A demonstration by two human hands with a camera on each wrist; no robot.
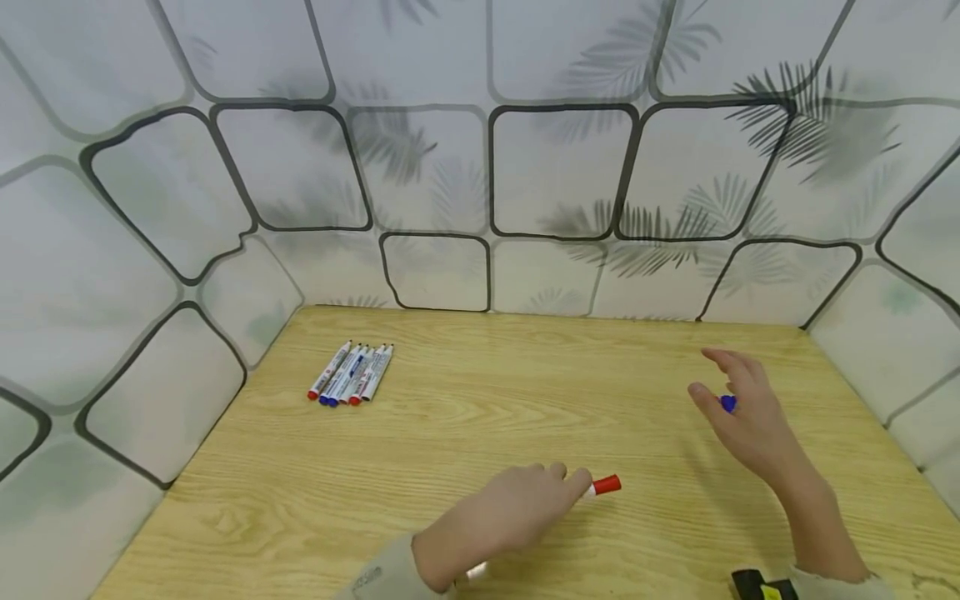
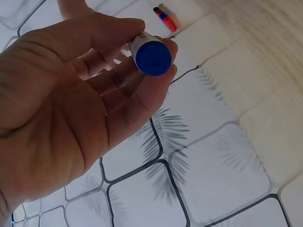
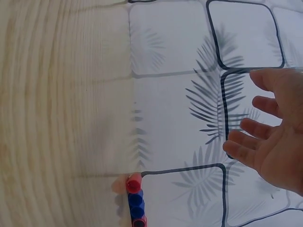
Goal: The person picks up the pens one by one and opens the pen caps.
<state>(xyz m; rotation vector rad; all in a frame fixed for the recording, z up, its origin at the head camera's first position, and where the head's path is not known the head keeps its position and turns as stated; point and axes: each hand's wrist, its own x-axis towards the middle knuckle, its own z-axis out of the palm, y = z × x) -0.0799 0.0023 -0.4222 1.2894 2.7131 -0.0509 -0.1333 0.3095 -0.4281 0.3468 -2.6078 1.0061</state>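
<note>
My left hand (image 1: 517, 504) pinches a marker (image 1: 606, 484) above the front of the table, its red end sticking out past the fingers. In the left wrist view, thumb and fingertips of the left hand (image 2: 85, 94) grip a marker (image 2: 154, 57) whose blue end faces the camera. Whether both views show the same end is hard to tell. On the right, my right hand (image 1: 750, 421) is raised with thumb and fingers spread. Past its palm shows a blue marker end (image 1: 727, 403). The right wrist view has the right hand (image 3: 274, 132) holding nothing.
A row of several markers (image 1: 351, 373) with red and blue ends lies on the left of the wooden table (image 1: 450, 375). Red and blue marker ends (image 3: 136, 198) show low in the right wrist view. Patterned white walls (image 1: 435, 275) enclose the tabletop.
</note>
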